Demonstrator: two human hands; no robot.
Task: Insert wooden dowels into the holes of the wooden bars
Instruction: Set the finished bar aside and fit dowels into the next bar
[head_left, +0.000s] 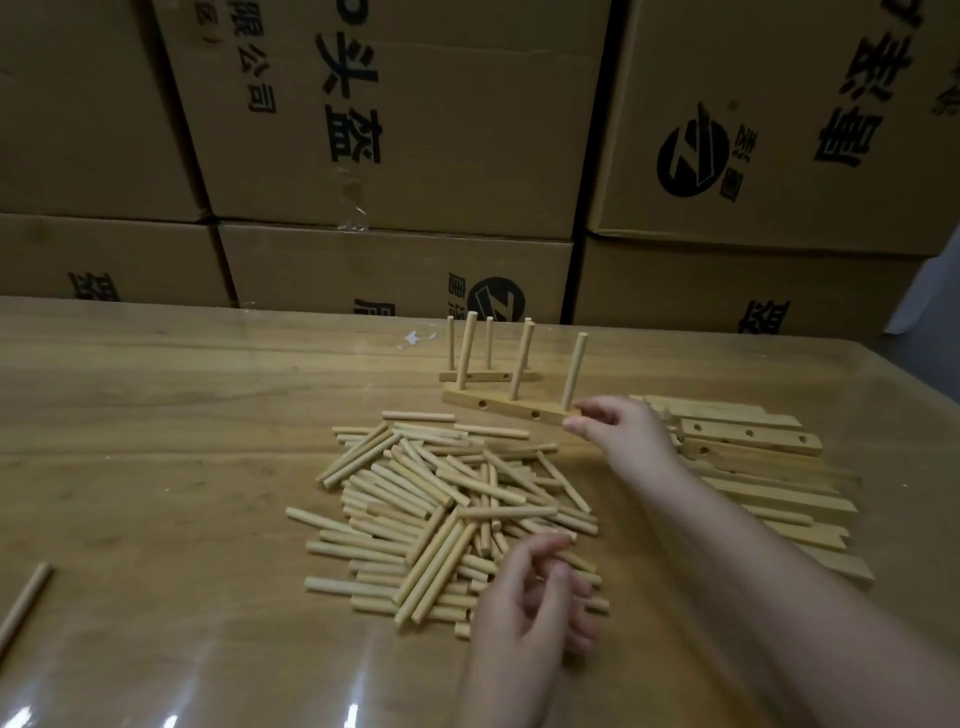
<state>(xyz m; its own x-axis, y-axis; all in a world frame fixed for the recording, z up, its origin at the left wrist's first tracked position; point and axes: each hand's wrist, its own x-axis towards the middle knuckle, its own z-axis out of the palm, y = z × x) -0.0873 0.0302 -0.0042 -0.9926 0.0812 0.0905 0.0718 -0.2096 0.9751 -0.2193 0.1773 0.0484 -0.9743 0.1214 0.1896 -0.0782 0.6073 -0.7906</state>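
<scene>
On the table (156, 415), dowels (447, 499) heaped by stacked bars (753, 457). Pinching the end of a three-pegged bar (509, 408) with the right hand (623, 431); left hand (524, 608) loose and empty above the heap. Looks full: next, parking it, grabbing another.

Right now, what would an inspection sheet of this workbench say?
Surface: glossy wooden table, with a white scrap near its far edge.
Job's things: front bar with three upright dowels; second bar behind it, also pegged; dowel pile; bar stack at right.
Clutter: stray dowel at the left edge.
Hands: right hand pinches the front bar's end; left hand hovers over the pile, fingers loosely curled, empty.
Cables: nothing seen.
Surroundings: stacked cardboard boxes behind the table.
</scene>
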